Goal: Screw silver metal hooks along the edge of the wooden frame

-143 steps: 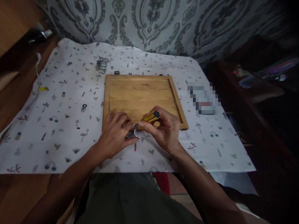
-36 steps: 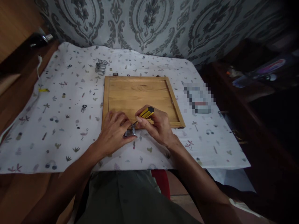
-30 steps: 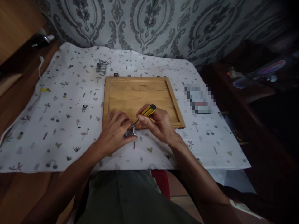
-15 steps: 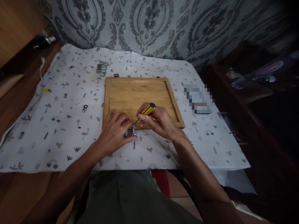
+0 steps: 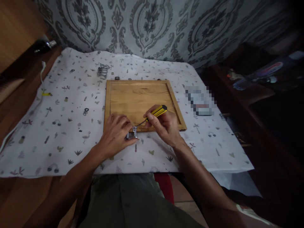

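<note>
A framed wooden panel (image 5: 137, 98) lies flat on the patterned cloth. At its near edge sits a small shiny metal fitting (image 5: 135, 132), possibly a latch or hinge. My left hand (image 5: 116, 131) grips this fitting, thumb below it and fingers over the panel's edge. My right hand (image 5: 165, 125) is closed around a screwdriver (image 5: 159, 110) with a yellow and black handle. The screwdriver is tilted, its shaft running down and left to the top of the fitting. Whether the tip sits in a screw is too small to tell.
A tablecloth (image 5: 59, 126) with small prints covers the table. Several metal rings or fittings (image 5: 102, 71) lie at the back left. A pixelated object (image 5: 200, 101) lies on the right. A white cord (image 5: 41, 74) hangs at the left edge; a bottle (image 5: 268, 69) is beyond the right edge.
My right hand has shifted slightly right, and the screwdriver now leans lower, with more of its shaft showing. My left hand stays on the fitting. The view has moved a little.
</note>
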A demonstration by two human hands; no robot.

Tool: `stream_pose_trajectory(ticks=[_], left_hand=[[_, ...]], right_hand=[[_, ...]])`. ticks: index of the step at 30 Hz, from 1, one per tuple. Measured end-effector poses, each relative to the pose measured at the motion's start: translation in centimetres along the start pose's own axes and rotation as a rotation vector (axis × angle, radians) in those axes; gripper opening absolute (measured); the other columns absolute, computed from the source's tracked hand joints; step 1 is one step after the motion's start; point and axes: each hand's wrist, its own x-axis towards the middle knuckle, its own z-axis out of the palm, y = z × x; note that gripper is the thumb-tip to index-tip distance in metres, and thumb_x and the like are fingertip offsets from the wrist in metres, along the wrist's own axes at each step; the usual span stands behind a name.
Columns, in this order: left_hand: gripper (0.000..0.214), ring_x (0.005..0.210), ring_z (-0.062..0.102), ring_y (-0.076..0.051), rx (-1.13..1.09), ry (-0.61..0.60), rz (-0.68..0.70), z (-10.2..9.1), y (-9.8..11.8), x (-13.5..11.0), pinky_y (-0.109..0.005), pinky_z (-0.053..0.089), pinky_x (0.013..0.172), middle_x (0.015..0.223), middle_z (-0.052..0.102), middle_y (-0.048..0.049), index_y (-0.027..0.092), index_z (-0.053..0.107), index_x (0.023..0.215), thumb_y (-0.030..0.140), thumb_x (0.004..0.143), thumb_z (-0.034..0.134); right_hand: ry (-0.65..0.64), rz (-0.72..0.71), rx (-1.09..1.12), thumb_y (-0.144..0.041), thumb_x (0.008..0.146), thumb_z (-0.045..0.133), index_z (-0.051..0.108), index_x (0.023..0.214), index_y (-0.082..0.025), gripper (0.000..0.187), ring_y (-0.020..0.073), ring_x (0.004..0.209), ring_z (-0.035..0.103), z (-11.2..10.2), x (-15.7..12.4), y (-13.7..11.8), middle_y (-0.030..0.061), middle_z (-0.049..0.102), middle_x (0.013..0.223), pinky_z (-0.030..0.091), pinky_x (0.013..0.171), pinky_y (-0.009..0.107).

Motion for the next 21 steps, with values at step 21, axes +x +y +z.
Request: stream_pose_trajectory(ticks=[21], left_hand=[[0.022,0.114,0.062,-0.027,-0.241,0.172,-0.182,-5.3,-1.7,-0.7,-0.047,0.051,0.099,0.111,0.069,-0.0071,0.023,0.067,0.104,0.042,0.101,0.056]], right_hand=[[-0.105,-0.101,-0.151,-0.039,0.103,0.053,0.059,0.092,-0.021,0.021,0.0148,0.066,0.064,0.5,0.1,-0.2,-0.0011,0.063,0.072,0.051,0.066,0.031]])
